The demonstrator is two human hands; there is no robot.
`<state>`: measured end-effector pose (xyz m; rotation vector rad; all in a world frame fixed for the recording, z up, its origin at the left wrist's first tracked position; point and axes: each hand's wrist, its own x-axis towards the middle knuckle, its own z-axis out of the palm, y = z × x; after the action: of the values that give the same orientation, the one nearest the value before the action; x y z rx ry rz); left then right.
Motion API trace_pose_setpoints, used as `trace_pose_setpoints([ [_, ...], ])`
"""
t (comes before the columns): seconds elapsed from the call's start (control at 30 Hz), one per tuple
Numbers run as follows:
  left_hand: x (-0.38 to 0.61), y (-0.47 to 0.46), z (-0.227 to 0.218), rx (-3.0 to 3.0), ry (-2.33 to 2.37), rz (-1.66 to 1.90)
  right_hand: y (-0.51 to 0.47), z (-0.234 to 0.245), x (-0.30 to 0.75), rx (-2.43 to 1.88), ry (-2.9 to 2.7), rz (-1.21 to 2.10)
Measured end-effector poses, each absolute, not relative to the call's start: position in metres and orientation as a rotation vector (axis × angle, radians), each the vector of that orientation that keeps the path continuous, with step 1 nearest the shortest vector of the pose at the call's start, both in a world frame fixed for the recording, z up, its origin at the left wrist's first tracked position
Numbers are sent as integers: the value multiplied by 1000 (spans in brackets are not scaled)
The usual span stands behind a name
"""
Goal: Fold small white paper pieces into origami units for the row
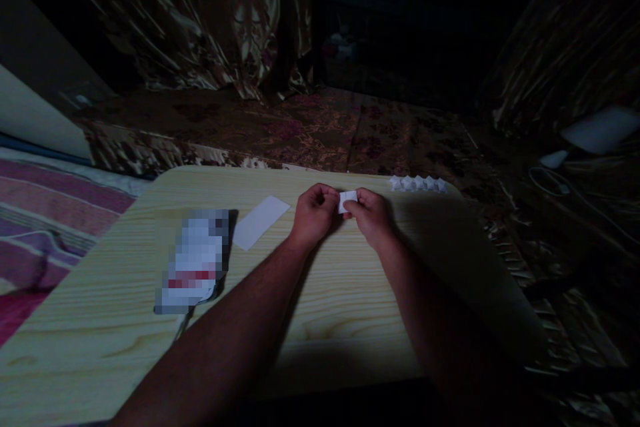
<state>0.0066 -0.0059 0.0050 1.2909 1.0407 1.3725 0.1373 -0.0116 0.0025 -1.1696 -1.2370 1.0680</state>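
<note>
Both my hands meet over the far middle of a light wooden table [125, 340]. Between them is a small white piece of folded paper [348, 201]. My left hand [315, 213] pinches its left side with curled fingers. My right hand [369, 215] pinches its right side. A flat white paper strip [260, 221] lies on the table left of my left hand. A row of several small white folded paper shapes [418, 183] sits at the table's far right edge, just beyond my right hand.
A blurred-out flat object [196, 260] lies on the table's left part. A striped pink cloth [45, 213] is at the left. Patterned dark fabric [300, 127] covers the floor beyond the table, and shiny curtains [165, 20] hang behind. White items and a cable [555, 167] lie at the right.
</note>
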Motion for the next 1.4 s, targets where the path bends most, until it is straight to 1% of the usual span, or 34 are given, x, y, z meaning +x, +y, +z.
trace_pose_setpoints([
  [0.27, 6, -5, 4, 1275, 1045, 1336, -11, 3, 137, -1158, -1200, 1078],
  [0.43, 7, -6, 5, 1266, 1015, 1328, -11, 3, 138, -1161, -1232, 1029],
  [0.6, 6, -5, 3, 1312, 1010, 1343, -12, 3, 138, -1139, -1185, 1089],
  [0.8, 6, -6, 5, 1333, 1021, 1314, -11, 3, 139, -1172, -1236, 995],
  [0.97, 6, -6, 6, 1303, 1036, 1312, -10, 0, 138, -1144, -1181, 1077],
  [1.13, 6, -5, 3, 1334, 1012, 1291, -9, 0, 140, -1159, -1243, 958],
  [1.3, 5, -5, 2, 1360, 1044, 1293, -10, 1, 140, -1143, -1211, 1015],
  [1.4, 5, -5, 2, 1378, 1047, 1291, -10, 1, 140, -1157, -1232, 971],
])
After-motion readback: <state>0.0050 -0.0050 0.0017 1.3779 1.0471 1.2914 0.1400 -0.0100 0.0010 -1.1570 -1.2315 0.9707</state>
